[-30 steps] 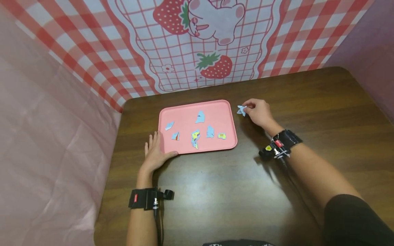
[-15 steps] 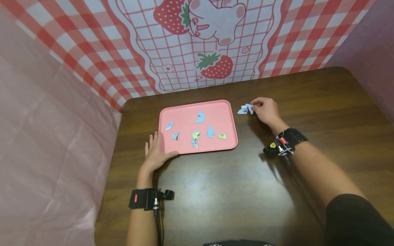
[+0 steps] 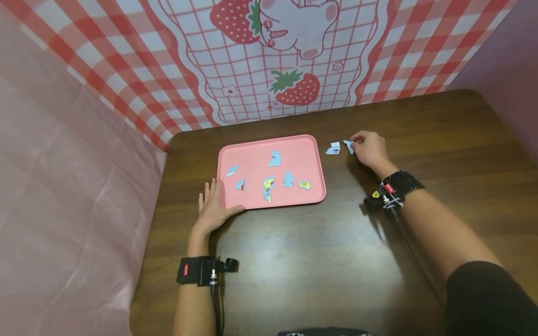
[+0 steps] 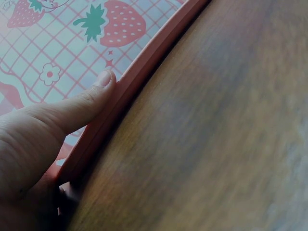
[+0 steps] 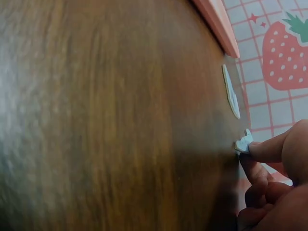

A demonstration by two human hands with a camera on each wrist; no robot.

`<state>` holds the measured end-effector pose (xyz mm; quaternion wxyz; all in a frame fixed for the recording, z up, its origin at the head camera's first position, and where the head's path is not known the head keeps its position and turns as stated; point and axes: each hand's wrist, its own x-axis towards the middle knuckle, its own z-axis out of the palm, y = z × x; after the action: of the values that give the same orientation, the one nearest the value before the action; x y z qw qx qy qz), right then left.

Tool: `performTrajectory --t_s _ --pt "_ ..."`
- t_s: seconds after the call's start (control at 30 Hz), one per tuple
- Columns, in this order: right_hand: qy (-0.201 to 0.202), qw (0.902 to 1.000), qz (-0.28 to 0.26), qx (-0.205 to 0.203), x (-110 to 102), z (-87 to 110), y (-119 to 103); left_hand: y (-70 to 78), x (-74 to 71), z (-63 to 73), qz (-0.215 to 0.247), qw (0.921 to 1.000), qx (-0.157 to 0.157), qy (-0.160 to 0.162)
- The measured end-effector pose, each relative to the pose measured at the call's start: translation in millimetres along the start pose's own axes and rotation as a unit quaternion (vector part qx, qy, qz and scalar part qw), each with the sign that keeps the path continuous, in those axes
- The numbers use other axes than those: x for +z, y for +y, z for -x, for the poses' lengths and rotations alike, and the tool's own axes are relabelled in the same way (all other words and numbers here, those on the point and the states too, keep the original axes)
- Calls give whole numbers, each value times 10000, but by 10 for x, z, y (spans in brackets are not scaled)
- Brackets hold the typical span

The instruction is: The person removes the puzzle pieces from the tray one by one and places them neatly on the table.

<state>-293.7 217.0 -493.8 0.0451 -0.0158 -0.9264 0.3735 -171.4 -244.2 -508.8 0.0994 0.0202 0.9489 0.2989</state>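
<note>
My right hand (image 3: 371, 148) pinches a small light-blue puzzle piece (image 3: 348, 146) between thumb and fingertips, to the right of the pink tray (image 3: 252, 154). Another blue-and-white puzzle piece (image 3: 333, 149) lies on the table between that hand and the tray. In the right wrist view the pinched piece (image 5: 244, 142) shows its pale edge just over the wood. My left hand (image 3: 211, 207) rests at the tray's near left corner, fingers stretched along its left side and thumb along the front rim (image 4: 139, 67). Several irregular pieces lie spread in the tray, among them a yellow-and-blue one (image 3: 267, 188).
The wooden table (image 3: 290, 261) runs back to a red-and-white checked cloth (image 3: 260, 88) with strawberries hanging behind it. A pale pink curtain (image 3: 75, 210) hangs at the left. Each wrist wears a black strap with a camera, and a cable trails from it.
My right hand has moved right, drawing its piece apart from the other piece, which now lies alone on the table. The left hand and the tray have stayed in place.
</note>
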Motion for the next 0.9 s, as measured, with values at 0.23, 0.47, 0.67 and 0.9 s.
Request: performTrajectory --t_s 0.23,0.47,0.67,0.9 --pt "-176 9994 256 -135 -33 -38 -23 14 -13 -13 22 10000 14 -13" --pt "-301 9989 366 -20 -47 -34 -39 30 -20 -18 45 10000 62 10" --pt "-286 9986 432 53 -35 -28 -24 21 -14 -7 73 10000 49 8" --pt "-284 9984 480 26 -22 -31 -7 -1 -3 -2 117 9999 24 1"
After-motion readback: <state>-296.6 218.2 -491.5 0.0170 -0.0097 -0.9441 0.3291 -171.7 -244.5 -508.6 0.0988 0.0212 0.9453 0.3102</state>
